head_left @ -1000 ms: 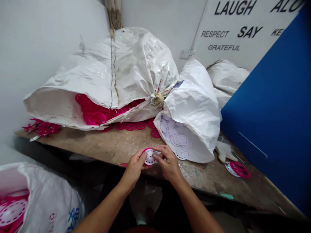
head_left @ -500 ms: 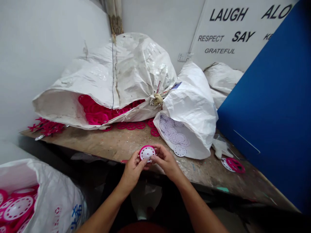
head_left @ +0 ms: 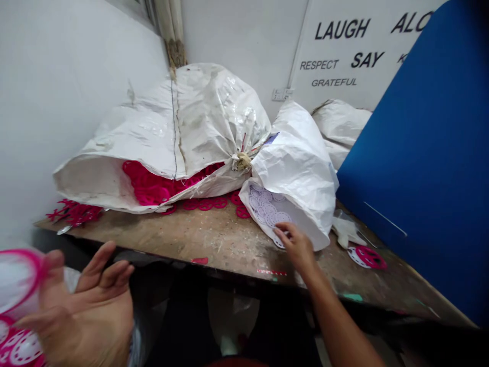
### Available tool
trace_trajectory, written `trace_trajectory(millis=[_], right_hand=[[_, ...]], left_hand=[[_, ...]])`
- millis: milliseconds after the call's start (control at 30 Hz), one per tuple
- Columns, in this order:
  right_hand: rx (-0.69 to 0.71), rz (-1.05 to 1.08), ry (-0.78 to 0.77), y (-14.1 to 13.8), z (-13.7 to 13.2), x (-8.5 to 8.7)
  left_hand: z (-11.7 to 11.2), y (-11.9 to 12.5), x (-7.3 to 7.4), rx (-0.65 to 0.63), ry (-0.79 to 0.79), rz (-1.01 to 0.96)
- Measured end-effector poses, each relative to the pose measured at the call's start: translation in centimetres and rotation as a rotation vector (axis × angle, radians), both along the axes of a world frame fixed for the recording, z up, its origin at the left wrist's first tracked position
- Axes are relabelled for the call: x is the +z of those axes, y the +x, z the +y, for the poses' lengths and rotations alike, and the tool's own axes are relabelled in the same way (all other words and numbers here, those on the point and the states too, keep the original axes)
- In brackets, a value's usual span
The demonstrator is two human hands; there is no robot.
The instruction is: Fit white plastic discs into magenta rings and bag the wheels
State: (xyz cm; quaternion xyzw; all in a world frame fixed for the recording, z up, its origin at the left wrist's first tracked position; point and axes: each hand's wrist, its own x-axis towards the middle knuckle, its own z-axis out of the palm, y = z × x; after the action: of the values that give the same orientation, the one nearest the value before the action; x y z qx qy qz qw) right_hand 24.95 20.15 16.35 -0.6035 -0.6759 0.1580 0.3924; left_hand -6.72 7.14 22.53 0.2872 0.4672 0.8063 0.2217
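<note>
My left hand (head_left: 87, 311) is at the lower left, palm up with fingers spread. A pink-rimmed white disc (head_left: 17, 280), smeared by motion, is just beyond its fingers over the sack of finished-looking pink and white discs (head_left: 25, 349); whether it still touches the fingers is unclear. My right hand (head_left: 298, 245) reaches to the mouth of a white sack (head_left: 301, 153), thumb and fingers slightly apart over a pale slotted disc (head_left: 278, 242). More pale lilac-white discs (head_left: 267, 206) lie inside that sack.
A large white sack (head_left: 145, 127) of pink wheel-shaped pieces (head_left: 153, 188) lies on the worn table (head_left: 183, 229). Pink branched scraps (head_left: 76, 211) sit at its left end. A pink piece (head_left: 370, 257) overlaps a white disc on the right, near a blue panel (head_left: 412, 168).
My hands have parted. The left has swung down left with the pink-rimmed disc, which is now at or past its spread fingers. The right has moved to the pale discs at the sack mouth.
</note>
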Motion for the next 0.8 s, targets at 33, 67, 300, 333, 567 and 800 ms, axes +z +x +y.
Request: trace_trajectory(millis=[33, 67, 300, 333, 567, 800], right_hand=[[-0.073, -0.123, -0.033, 1.4, 0.4, -0.6], [-0.111, -0.231, -0.074, 2.5, 0.8, -1.2], [-0.055, -0.291, -0.140, 4.0, 1.3, -3.4], [-0.052, -0.230, -0.132, 4.0, 1.3, -3.6], [-0.023, 0.416, -0.189, 3.6, 1.3, -2.9], [0.172, 0.874, -0.279, -2.3, 1.8, 0.3]], left_hand=[[0.9, 0.1, -0.2, -0.033, 0.039, 0.024], [2.3, 0.6, -0.9, -0.111, 0.035, 0.071], [17.3, 8.4, -8.5, -0.478, -0.271, 1.055], [18.8, 9.3, -8.9, -0.492, -0.268, 1.094], [21.8, 10.8, -9.0, -0.548, -0.303, 1.276], [12.8, 8.9, -7.5, -0.722, -0.111, 1.259]])
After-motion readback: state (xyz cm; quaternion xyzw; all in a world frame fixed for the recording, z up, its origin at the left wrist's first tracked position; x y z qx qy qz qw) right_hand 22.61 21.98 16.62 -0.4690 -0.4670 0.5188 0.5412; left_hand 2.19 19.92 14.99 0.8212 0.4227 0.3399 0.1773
